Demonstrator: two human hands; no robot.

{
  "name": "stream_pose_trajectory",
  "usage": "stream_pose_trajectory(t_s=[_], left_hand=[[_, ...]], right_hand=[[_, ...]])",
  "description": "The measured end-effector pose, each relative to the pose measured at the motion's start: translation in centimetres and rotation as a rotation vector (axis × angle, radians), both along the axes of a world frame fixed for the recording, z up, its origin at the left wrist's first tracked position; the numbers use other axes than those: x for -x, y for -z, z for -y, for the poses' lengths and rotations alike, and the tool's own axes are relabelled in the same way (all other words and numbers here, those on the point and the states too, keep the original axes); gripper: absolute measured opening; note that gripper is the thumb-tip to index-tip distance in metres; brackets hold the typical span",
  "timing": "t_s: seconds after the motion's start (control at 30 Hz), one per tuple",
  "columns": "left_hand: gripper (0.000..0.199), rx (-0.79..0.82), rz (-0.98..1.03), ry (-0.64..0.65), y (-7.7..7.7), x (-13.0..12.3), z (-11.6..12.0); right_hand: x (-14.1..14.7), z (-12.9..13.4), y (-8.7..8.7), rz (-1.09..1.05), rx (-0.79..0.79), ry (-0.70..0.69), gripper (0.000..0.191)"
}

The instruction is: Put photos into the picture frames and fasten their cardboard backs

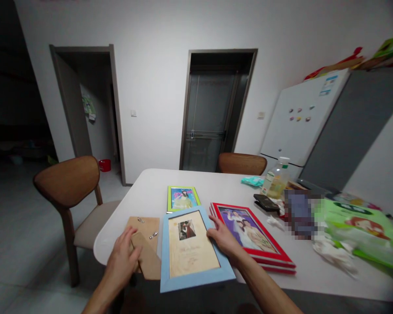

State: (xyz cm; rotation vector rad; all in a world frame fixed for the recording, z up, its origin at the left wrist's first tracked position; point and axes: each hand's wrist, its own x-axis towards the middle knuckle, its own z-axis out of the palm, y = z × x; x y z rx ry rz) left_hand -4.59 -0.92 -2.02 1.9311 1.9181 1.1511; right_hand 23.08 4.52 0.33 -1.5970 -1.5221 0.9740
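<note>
A light blue picture frame (pixel 197 285) with a cream print in it is tilted up at the near edge of the white table. My right hand (pixel 225 237) grips its right edge, the index finger stretched along the border. To its left, a brown backing board (pixel 146 223) with metal clips and a stand flap (pixel 146 258) lies at the table edge. My left hand (pixel 124 253) is closed on this board by the flap, thumb and fingers around it. Red picture frames (pixel 265 233) lie stacked right of my right hand. Behind the blue frame lies a green picture frame (pixel 183 198).
On the right of the table (pixel 144 192) stand a bottle of yellowish liquid (pixel 276 181), a black case (pixel 266 203), crumpled tissue (pixel 336 253) and a green plastic package (pixel 363 226). Wooden chairs stand at the left (pixel 68 181) and far side (pixel 242 162). A fridge (pixel 294 117) is behind.
</note>
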Motion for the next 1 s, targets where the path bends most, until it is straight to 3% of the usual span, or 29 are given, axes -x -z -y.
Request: stream_pose_trajectory(t_s=[0.13,0.23,0.3,0.4,0.53,0.63,0.73,0.87,1.0], left_hand=[[0.045,-0.024,0.045,0.321,-1.9,-7.8,1.8],[0.051,-0.090,0.045,0.458,-3.1,-11.9,2.2],[0.049,-0.156,0.016,0.492,-3.6,-12.9,2.1],[0.045,-0.240,0.008,0.461,-4.2,-12.1,1.8],[0.036,-0.221,0.114,0.197,-4.5,-8.5,1.5],[0.030,-0.175,0.135,0.016,-3.7,-5.3,1.5],[0.024,-0.090,0.063,-0.035,-1.8,-2.8,2.0],[0.024,0.039,-0.043,-0.022,0.9,-1.6,3.0],[0.025,0.062,-0.179,-0.037,1.7,-1.4,3.4]], right_hand=[[1.1,1.6,-2.3,-0.435,0.006,-0.027,0.068],[1.7,2.2,-3.0,-0.497,-0.037,-0.071,0.070],[1.4,2.1,-2.7,-0.480,-0.049,-0.114,0.070],[0.4,1.1,-1.5,-0.299,-0.060,-0.101,0.068],[-0.8,0.0,-0.1,0.288,-0.170,-0.042,0.055],[-0.9,-0.1,0.8,0.617,-0.225,-0.069,0.041],[-0.5,0.0,1.7,0.776,-0.189,-0.103,0.028],[-0.1,-0.2,2.5,0.887,-0.182,-0.113,0.021],[0.1,-0.1,2.3,0.896,-0.217,-0.100,0.022]])
